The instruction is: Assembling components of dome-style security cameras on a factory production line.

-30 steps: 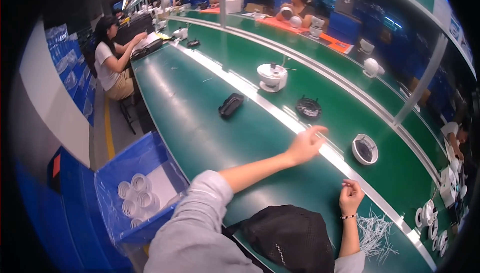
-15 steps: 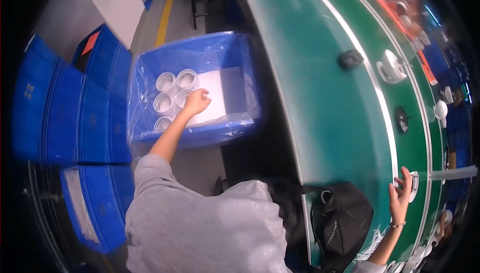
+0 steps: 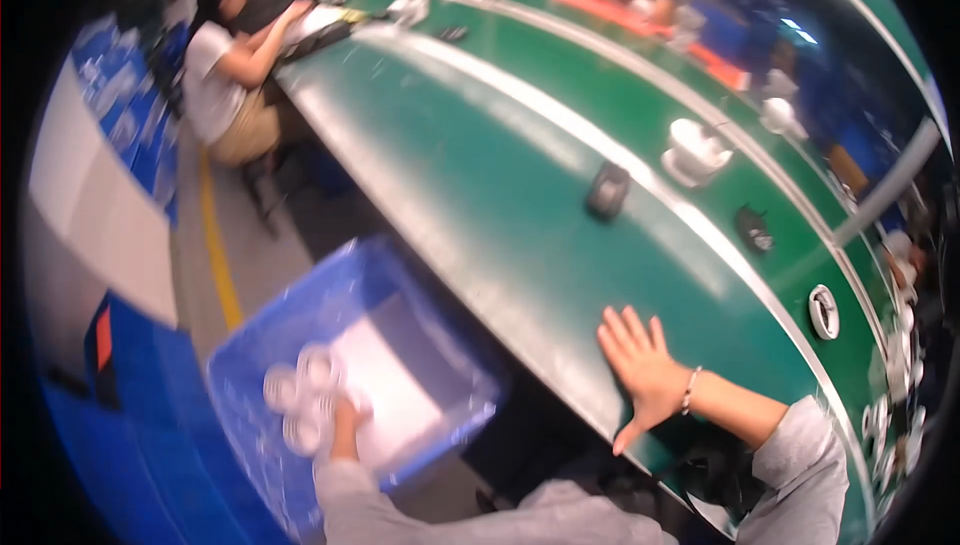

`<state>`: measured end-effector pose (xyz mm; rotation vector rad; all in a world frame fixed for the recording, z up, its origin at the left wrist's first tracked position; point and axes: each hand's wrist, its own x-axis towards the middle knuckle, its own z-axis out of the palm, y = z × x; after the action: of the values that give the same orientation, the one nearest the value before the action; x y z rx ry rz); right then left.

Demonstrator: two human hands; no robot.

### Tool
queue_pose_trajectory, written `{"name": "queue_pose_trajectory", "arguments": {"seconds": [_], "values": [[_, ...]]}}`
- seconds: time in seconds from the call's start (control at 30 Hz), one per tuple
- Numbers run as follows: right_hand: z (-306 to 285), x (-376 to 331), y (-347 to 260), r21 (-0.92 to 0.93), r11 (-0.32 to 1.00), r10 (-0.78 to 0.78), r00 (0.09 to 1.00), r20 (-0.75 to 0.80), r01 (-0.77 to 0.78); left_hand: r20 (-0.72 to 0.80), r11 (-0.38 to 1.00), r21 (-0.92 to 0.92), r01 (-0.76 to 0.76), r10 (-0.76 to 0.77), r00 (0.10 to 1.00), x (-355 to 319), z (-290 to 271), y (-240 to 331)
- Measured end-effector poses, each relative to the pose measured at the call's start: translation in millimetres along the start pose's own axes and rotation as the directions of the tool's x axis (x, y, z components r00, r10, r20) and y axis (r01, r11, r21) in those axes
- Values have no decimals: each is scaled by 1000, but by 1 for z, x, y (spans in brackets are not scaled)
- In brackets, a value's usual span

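My left hand (image 3: 347, 417) reaches down into a plastic-lined blue bin (image 3: 462, 415), beside several white round ribbed cups (image 3: 318, 365). Motion blur smears its fingers, so whether it grips a cup does not show. A pale flat sheet (image 3: 385, 375) lies in the bin to the right of the cups. Over the near edge of the green table, my right hand (image 3: 643, 373) is open and holds nothing, its fingers spread wide. Whether its palm touches the surface I cannot tell. A beaded bracelet circles that wrist.
Farther along the green table (image 3: 480, 205) are two dark parts (image 3: 608, 191), a white rounded part (image 3: 693, 152) and a white ring (image 3: 824, 312). Blue crates (image 3: 165, 435) stand at the left. A person (image 3: 225, 95) sits at the table's far left end.
The view has swung to the right, bringing the seated person into sight. My right hand has moved off the table's far strip to its near edge, fingers spreading. My left hand remains in the bin.
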<state>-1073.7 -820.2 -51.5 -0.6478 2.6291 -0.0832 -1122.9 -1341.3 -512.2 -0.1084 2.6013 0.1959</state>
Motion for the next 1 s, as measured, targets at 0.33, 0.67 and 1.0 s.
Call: {"name": "queue_pose_trajectory", "arguments": {"seconds": [0.33,0.67,1.0], "values": [[-5,17,-8,44,994,93,991,92,-98,-294,989,96,-111,135,946,4,54,-10],[5,26,4,35,998,57,998,-26,-56,-194,948,206,-244,284,939,11,-5,38],[15,29,5,48,998,44,991,-130,-38,-11,411,-910,58,-164,986,-45,-164,67]]}}
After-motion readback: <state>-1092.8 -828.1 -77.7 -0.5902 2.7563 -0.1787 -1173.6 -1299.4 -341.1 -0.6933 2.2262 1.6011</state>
